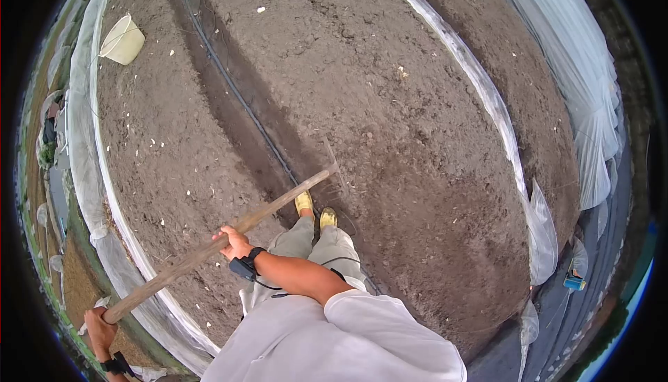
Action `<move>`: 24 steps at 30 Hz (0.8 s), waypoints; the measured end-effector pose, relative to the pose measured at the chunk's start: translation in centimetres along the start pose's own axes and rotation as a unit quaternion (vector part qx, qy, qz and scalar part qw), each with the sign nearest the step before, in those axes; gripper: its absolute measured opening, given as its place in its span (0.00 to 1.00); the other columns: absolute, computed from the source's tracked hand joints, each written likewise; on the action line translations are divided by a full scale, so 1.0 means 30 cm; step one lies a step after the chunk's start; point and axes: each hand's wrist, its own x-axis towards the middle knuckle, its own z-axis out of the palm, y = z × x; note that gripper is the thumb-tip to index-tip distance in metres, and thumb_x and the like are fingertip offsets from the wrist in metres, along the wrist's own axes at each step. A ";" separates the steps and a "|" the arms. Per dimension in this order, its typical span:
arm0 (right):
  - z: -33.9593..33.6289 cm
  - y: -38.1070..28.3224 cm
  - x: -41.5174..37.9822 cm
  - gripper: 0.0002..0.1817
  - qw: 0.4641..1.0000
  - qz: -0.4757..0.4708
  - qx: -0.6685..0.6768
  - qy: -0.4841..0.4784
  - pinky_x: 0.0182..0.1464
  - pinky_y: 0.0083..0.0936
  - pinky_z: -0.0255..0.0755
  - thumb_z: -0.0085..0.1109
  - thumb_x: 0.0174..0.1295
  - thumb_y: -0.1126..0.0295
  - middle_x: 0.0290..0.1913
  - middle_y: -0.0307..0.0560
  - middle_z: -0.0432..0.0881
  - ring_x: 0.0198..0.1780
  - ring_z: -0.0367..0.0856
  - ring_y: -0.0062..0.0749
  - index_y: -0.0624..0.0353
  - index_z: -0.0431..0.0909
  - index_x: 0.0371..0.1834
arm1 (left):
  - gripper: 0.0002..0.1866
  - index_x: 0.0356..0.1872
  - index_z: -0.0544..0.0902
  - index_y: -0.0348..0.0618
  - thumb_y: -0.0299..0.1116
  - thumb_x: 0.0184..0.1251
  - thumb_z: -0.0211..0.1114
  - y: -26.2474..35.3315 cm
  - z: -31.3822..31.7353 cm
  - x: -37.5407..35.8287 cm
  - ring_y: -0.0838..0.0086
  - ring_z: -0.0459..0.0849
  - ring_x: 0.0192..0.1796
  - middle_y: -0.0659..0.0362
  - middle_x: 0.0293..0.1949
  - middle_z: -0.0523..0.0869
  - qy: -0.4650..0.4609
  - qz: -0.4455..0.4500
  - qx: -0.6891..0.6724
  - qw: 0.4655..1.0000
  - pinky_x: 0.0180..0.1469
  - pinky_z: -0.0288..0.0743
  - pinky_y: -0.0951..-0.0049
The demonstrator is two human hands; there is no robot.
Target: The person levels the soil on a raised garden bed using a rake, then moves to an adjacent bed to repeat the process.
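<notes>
A long wooden-handled rake [268, 209] slants across the view in front of me. My right hand [235, 244] is wrapped around the middle of its handle, with a dark device strapped at the wrist. At the lower left, my left hand [101, 330] grips the handle near its end. The thin rake head [337, 167] is at the soil just beyond my feet; its teeth are hard to make out. Dark brown soil [417, 194] lies around it, finely crumbled. My yellow shoes [316, 211] stand by the furrow, close to the head.
A dark hose [240, 97] runs along the furrow and passes by my feet. On the far left soil stands a pale bucket [123, 39]. White plastic film edges the bed at left [104, 166] and right [487, 93]. More sheeting [570, 55] hangs farther right.
</notes>
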 end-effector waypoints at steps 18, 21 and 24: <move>-0.746 -1.253 -0.831 0.11 0.867 -0.446 0.095 0.200 0.33 0.33 0.75 0.48 0.62 0.69 0.20 0.40 0.68 0.23 0.70 0.30 0.54 0.63 0.21 | 0.09 0.28 0.84 0.47 0.32 0.41 0.66 1.282 0.394 0.280 0.55 0.83 0.29 0.51 0.24 0.84 -0.125 0.308 -0.187 0.924 0.34 0.77 0.59; -0.700 -1.258 -0.836 0.10 0.864 -0.424 0.047 0.266 0.34 0.33 0.75 0.46 0.62 0.70 0.21 0.42 0.68 0.24 0.70 0.32 0.55 0.63 0.22 | 0.06 0.25 0.83 0.46 0.32 0.42 0.65 1.300 0.337 0.279 0.53 0.83 0.27 0.49 0.21 0.83 -0.090 0.322 -0.199 0.921 0.32 0.77 0.60; -0.597 -1.212 -0.586 0.09 0.904 -0.369 -0.016 0.215 0.34 0.33 0.75 0.45 0.61 0.70 0.21 0.45 0.69 0.24 0.72 0.37 0.57 0.63 0.23 | 0.06 0.24 0.84 0.45 0.32 0.41 0.66 1.161 0.209 0.286 0.53 0.82 0.28 0.49 0.23 0.83 -0.084 0.235 -0.191 0.949 0.34 0.77 0.59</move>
